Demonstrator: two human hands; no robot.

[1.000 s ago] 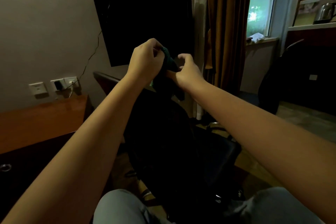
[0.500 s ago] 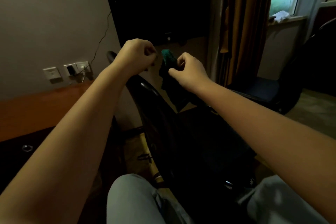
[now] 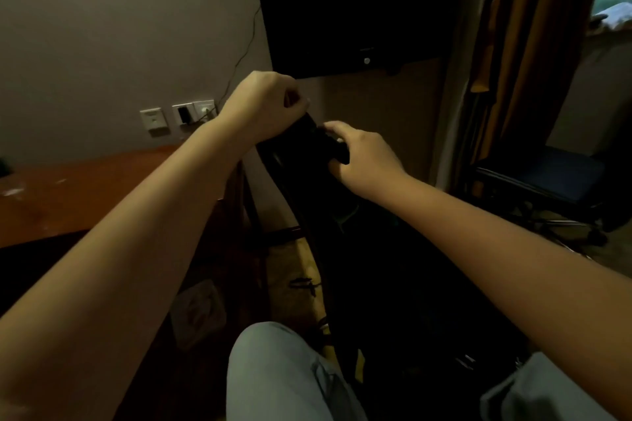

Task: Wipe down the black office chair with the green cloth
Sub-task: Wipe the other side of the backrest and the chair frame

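The black office chair (image 3: 379, 284) stands right in front of me, its curved backrest edge rising toward my hands. The green cloth (image 3: 319, 140) looks almost black in this dim light and lies bunched over the top of the backrest. My left hand (image 3: 265, 106) is closed at the cloth's upper left end. My right hand (image 3: 359, 155) grips the cloth from the right and presses it onto the backrest top. Most of the cloth is hidden under my fingers.
A wooden desk (image 3: 85, 188) runs along the left wall under wall sockets (image 3: 184, 113). A black TV (image 3: 359, 3) hangs above the chair. Brown curtains (image 3: 533, 44) and a second chair with a blue seat (image 3: 547, 178) stand at the right. My knees (image 3: 284, 376) are at the bottom.
My view has tilted down and closer. Both hands have lowered with the cloth from in front of the TV onto the top of the chair's backrest.
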